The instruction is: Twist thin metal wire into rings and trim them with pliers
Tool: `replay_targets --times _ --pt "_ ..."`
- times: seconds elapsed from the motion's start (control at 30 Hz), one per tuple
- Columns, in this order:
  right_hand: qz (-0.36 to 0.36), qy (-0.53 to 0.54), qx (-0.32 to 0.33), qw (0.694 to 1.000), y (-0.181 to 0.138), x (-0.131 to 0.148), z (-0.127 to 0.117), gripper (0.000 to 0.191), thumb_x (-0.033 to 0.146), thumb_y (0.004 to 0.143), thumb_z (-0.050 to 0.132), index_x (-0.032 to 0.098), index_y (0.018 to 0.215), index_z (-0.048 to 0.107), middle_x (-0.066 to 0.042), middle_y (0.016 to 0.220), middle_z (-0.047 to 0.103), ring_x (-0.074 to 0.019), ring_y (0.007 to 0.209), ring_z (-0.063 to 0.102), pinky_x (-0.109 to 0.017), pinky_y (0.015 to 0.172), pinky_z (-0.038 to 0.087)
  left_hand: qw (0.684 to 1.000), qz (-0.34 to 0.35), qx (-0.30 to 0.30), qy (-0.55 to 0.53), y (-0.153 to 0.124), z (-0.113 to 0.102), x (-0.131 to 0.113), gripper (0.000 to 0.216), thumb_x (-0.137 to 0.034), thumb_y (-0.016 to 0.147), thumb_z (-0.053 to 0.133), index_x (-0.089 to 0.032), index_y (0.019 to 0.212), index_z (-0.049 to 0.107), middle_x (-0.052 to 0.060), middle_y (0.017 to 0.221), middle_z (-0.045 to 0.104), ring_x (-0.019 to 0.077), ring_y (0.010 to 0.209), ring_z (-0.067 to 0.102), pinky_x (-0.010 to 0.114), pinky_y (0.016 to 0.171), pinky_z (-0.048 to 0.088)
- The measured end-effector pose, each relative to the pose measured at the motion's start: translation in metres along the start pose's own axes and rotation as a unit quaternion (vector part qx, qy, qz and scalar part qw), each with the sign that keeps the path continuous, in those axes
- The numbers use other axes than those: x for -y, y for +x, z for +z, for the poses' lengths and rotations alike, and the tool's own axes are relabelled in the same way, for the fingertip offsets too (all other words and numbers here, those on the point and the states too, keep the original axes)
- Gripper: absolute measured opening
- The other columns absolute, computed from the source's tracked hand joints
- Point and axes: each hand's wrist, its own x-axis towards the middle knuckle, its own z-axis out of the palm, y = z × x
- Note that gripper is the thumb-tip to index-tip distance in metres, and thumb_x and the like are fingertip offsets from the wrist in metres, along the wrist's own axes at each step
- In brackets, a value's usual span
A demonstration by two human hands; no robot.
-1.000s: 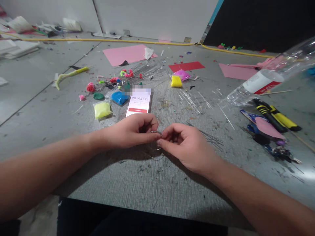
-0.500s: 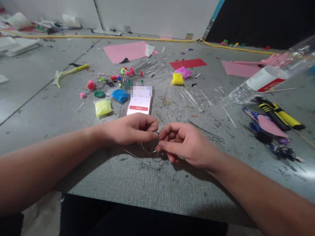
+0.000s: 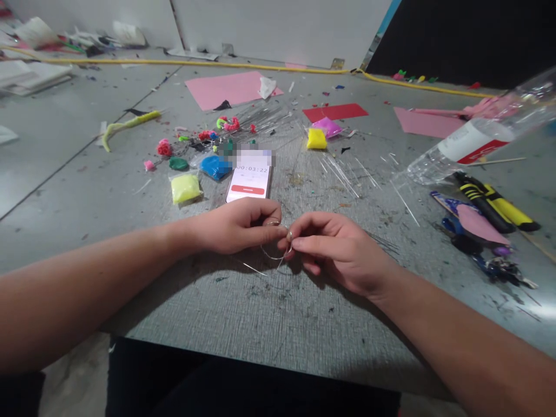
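Observation:
My left hand (image 3: 237, 227) and my right hand (image 3: 336, 249) meet at the middle of the grey table (image 3: 282, 324), fingertips almost touching. Both pinch a thin silver wire (image 3: 274, 255) that is bent into a small loop between them, with a loose end trailing down to the left onto the table. A phone (image 3: 249, 176) with a running timer lies just beyond my left hand.
Bags of coloured clay lie around the phone: a light yellow bag (image 3: 185, 188), a blue bag (image 3: 215, 167), a yellow bag (image 3: 317, 139). Several straight wires (image 3: 343, 174) are scattered nearby. A clear plastic bottle (image 3: 473, 142), yellow-black tools (image 3: 495, 202) and pink paper (image 3: 228, 90) lie further out.
The wire loop has been bent further and lifted slightly between my fingers. My right hand has shifted a little up and toward the left hand. The timer advanced by a second.

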Motion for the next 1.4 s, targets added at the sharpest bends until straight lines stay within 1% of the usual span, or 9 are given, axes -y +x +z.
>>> replay_targets --times 0.1,0.23,0.43,0.63,0.77,0.83,0.93,1.13,1.4 --pt "0.014 0.043 0.038 0.998 0.002 0.003 -0.004 0.012 0.020 0.072 0.085 0.019 0.074 0.073 -0.003 0.078 0.074 -0.0084 0.061 0.059 -0.018 0.047 0.039 0.998 -0.013 -0.008 -0.057 0.001 0.001 0.002 0.024 -0.027 0.090 0.065 -0.020 0.075 0.046 -0.002 0.064 0.059 0.0099 0.056 0.053 0.021 0.049 0.039" --pt "0.011 0.075 0.091 0.993 0.002 0.003 -0.006 0.019 0.024 0.071 0.091 0.020 0.077 0.073 0.000 0.076 0.072 -0.0075 0.065 0.061 -0.019 0.060 0.048 0.974 -0.051 0.013 -0.220 0.000 0.003 0.000 0.027 -0.026 0.085 0.074 -0.018 0.076 0.051 0.001 0.070 0.069 0.0136 0.065 0.068 0.024 0.058 0.052" --pt "0.007 0.058 0.117 0.991 0.001 0.003 -0.009 0.021 0.023 0.079 0.086 0.020 0.092 0.069 0.001 0.079 0.069 -0.0101 0.069 0.063 -0.020 0.060 0.047 0.929 -0.085 0.064 -0.355 -0.001 0.000 -0.009 0.030 -0.023 0.082 0.081 -0.019 0.071 0.053 -0.001 0.059 0.067 0.0179 0.070 0.073 0.028 0.063 0.057" --pt "0.039 -0.065 0.125 0.989 0.000 0.009 -0.016 0.017 0.028 0.082 0.082 0.018 0.092 0.073 0.000 0.070 0.065 -0.0107 0.061 0.055 -0.022 0.052 0.040 0.936 -0.101 0.123 -0.313 -0.003 -0.004 -0.011 0.028 -0.023 0.085 0.078 -0.019 0.071 0.054 -0.001 0.058 0.067 0.0178 0.064 0.073 0.027 0.059 0.057" --pt "0.081 -0.021 0.117 0.990 0.001 0.011 -0.016 0.012 0.021 0.080 0.078 0.017 0.089 0.073 0.001 0.065 0.058 -0.0091 0.055 0.047 -0.021 0.047 0.032 0.952 -0.082 0.140 -0.261 -0.002 -0.006 -0.010 0.023 -0.019 0.089 0.071 -0.018 0.072 0.055 0.001 0.064 0.070 0.0163 0.068 0.073 0.026 0.061 0.056" --pt "0.099 0.028 0.094 0.990 0.002 0.010 -0.014 0.013 0.018 0.075 0.077 0.016 0.086 0.072 0.001 0.064 0.057 -0.0075 0.052 0.042 -0.020 0.046 0.029 0.960 -0.069 0.127 -0.239 0.000 -0.005 -0.009 0.020 -0.016 0.089 0.068 -0.018 0.074 0.055 0.002 0.070 0.071 0.0153 0.071 0.073 0.026 0.063 0.056" --pt "0.091 0.071 0.050 0.992 0.004 0.006 -0.009 0.017 0.017 0.070 0.079 0.017 0.085 0.070 -0.001 0.069 0.062 -0.0087 0.055 0.046 -0.021 0.050 0.034 0.973 -0.047 0.074 -0.214 0.001 0.000 -0.007 0.021 -0.015 0.091 0.064 -0.018 0.074 0.053 0.002 0.072 0.071 0.0138 0.072 0.072 0.026 0.066 0.057" --pt "0.036 0.091 0.019 0.995 0.009 -0.001 -0.007 0.022 0.033 0.078 0.084 0.017 0.075 0.069 -0.004 0.082 0.066 -0.0125 0.072 0.057 -0.024 0.062 0.045 0.980 -0.020 -0.048 -0.192 0.003 0.002 -0.003 0.022 -0.016 0.095 0.058 -0.018 0.074 0.051 0.000 0.070 0.067 0.0105 0.067 0.067 0.023 0.064 0.055" --pt "-0.004 0.129 -0.028 0.991 0.012 -0.011 -0.007 0.020 0.032 0.079 0.080 0.019 0.071 0.068 -0.001 0.079 0.061 -0.0133 0.072 0.052 -0.028 0.067 0.043 0.993 -0.005 -0.031 -0.111 0.005 -0.006 -0.004 0.019 -0.016 0.095 0.059 -0.018 0.077 0.052 0.000 0.072 0.067 0.0103 0.069 0.067 0.020 0.062 0.054"
